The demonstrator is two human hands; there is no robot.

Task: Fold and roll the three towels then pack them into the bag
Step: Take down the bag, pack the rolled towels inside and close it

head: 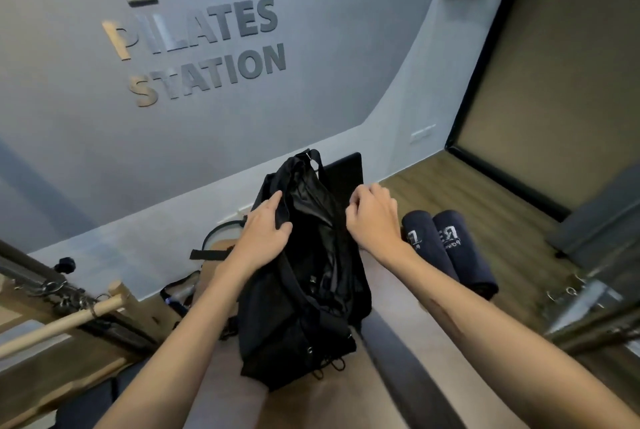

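A black bag (pixel 304 293) lies on the padded brown surface (pixel 391 293) in front of me, its top open and its dark lining showing. My left hand (pixel 265 226) grips the left edge of the opening. My right hand (pixel 372 217) has curled fingers that hold the right edge. Two rolled navy towels with white lettering lie side by side just right of the bag: one towel (pixel 427 248) nearer it, the other towel (pixel 464 248) further right. I see no third towel; the bag's inside is too dark to read.
A grey wall (pixel 207 137) with raised lettering stands close behind the bag. A wooden bar (pixel 59 323) and a metal frame sit at the left, with straps and a ring by the bag's left side. Wooden floor (pixel 485 207) lies to the right, more metal hardware at the right edge.
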